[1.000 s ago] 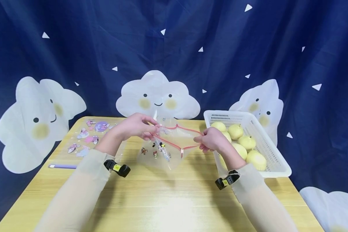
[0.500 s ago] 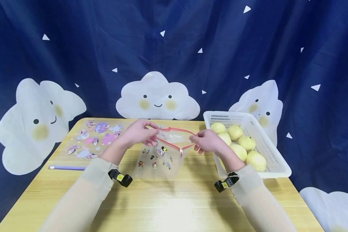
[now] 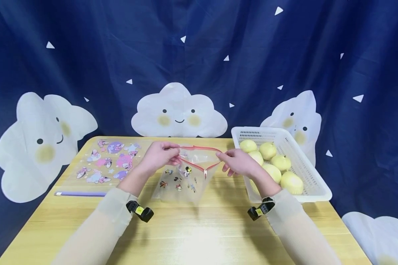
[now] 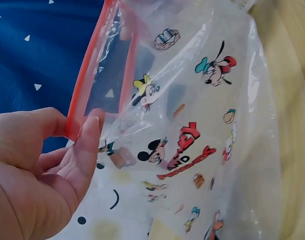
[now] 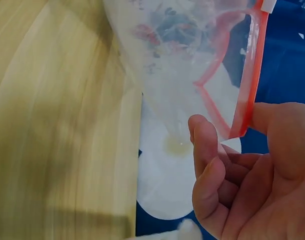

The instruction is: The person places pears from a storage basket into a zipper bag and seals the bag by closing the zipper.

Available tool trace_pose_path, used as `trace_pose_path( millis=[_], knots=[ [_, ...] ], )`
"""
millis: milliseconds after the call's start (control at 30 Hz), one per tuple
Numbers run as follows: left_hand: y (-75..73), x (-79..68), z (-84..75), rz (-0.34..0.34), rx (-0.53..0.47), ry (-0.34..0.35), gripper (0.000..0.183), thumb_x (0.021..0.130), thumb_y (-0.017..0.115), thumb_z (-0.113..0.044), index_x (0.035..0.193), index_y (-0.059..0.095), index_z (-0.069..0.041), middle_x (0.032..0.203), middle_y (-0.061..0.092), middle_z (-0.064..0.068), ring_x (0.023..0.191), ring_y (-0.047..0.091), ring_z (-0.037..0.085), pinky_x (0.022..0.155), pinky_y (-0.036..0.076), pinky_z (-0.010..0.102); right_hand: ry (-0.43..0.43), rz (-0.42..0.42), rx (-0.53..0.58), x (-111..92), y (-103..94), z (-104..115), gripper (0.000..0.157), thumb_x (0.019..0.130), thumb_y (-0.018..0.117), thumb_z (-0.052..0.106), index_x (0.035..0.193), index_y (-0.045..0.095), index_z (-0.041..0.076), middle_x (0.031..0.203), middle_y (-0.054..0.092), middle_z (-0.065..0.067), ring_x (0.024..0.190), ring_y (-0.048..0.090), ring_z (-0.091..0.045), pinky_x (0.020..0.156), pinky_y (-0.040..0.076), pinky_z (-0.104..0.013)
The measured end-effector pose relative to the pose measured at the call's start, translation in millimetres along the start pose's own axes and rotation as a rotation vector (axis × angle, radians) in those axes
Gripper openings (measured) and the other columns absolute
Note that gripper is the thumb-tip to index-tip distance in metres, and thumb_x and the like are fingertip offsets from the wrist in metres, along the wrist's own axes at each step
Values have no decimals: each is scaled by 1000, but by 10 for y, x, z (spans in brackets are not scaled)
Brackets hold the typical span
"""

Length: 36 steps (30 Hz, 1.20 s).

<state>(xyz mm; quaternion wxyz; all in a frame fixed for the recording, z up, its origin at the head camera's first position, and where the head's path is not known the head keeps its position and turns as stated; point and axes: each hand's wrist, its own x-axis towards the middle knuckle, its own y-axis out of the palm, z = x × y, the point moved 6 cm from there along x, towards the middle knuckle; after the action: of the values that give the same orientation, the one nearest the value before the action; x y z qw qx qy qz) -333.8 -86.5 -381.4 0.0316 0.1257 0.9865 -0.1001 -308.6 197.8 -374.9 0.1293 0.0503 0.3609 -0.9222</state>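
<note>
A clear zip bag (image 3: 185, 184) printed with small cartoon figures hangs upright over the middle of the table, its red-edged mouth spread apart. My left hand (image 3: 160, 154) pinches the left corner of that mouth between thumb and fingers; in the left wrist view the thumb and a fingertip (image 4: 95, 122) meet at the red strip. The opposite corner is pinched by my right hand (image 3: 237, 161), its other fingers loosely curled below, as the right wrist view shows. A white slider (image 3: 205, 172) sits on the near red edge. Nothing shows inside the bag.
At the right stands a white plastic basket (image 3: 313, 176) holding several round pale-yellow fruits (image 3: 292, 183). Flat on the table's left lies another clear zip bag (image 3: 96, 165) with pink and purple prints and a purple slide strip. A blue curtain (image 3: 199, 55) hangs behind the table.
Both hands have come lower and the right one slightly left, bringing the bag's mouth down. The bag, crumpled a second ago, now hangs unfolded with its printed front showing.
</note>
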Motion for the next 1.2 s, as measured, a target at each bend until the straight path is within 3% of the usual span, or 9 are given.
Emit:
trace_pose_path(
  millis=[233, 567, 667, 767, 933, 1200],
  knots=[
    [-15, -25, 13, -41, -131, 10, 39, 108, 63, -5, 142, 61, 14, 93, 76, 11, 73, 77, 10, 76, 69, 26, 6, -82, 33, -93, -393, -83, 60, 114, 51, 53, 132, 68, -1, 99, 76, -17, 74, 73, -20, 62, 58, -33],
    [-48, -29, 48, -66, -197, -2, 42, 108, 62, -3, 146, 58, 13, 91, 76, 7, 74, 78, 9, 74, 68, 24, 44, -211, -79, -194, -1028, -414, 61, 116, 49, 49, 138, 64, -6, 112, 74, -19, 83, 71, -16, 64, 59, -28],
    [-62, -35, 49, -72, -203, -3, 41, 108, 64, -3, 145, 59, 12, 94, 79, 9, 74, 78, 9, 74, 68, 24, 54, -251, -160, -205, -1195, -525, 61, 115, 49, 48, 136, 64, -7, 114, 73, -21, 90, 73, -24, 68, 61, -31],
    [-73, -38, 47, -74, -202, -1, 41, 107, 65, -4, 145, 59, 11, 96, 81, 11, 74, 78, 9, 74, 68, 24, 71, -282, -260, -215, -1334, -639, 63, 114, 47, 50, 134, 64, -8, 120, 72, -26, 103, 72, -36, 79, 62, -41],
    [-76, -27, 53, -71, -198, 0, 41, 107, 66, -5, 145, 59, 11, 97, 81, 11, 73, 78, 9, 74, 68, 24, 124, -274, -374, -217, -1481, -839, 67, 113, 47, 50, 137, 57, -12, 137, 64, -37, 124, 64, -51, 101, 56, -60],
    [-55, -31, 52, -77, -181, -18, 41, 108, 67, -7, 145, 61, 9, 106, 81, 18, 73, 77, 9, 74, 68, 24, 241, -136, -459, -186, -1528, -1103, 75, 109, 58, 44, 145, 45, -20, 144, 55, -44, 128, 57, -56, 110, 51, -68]
  ],
)
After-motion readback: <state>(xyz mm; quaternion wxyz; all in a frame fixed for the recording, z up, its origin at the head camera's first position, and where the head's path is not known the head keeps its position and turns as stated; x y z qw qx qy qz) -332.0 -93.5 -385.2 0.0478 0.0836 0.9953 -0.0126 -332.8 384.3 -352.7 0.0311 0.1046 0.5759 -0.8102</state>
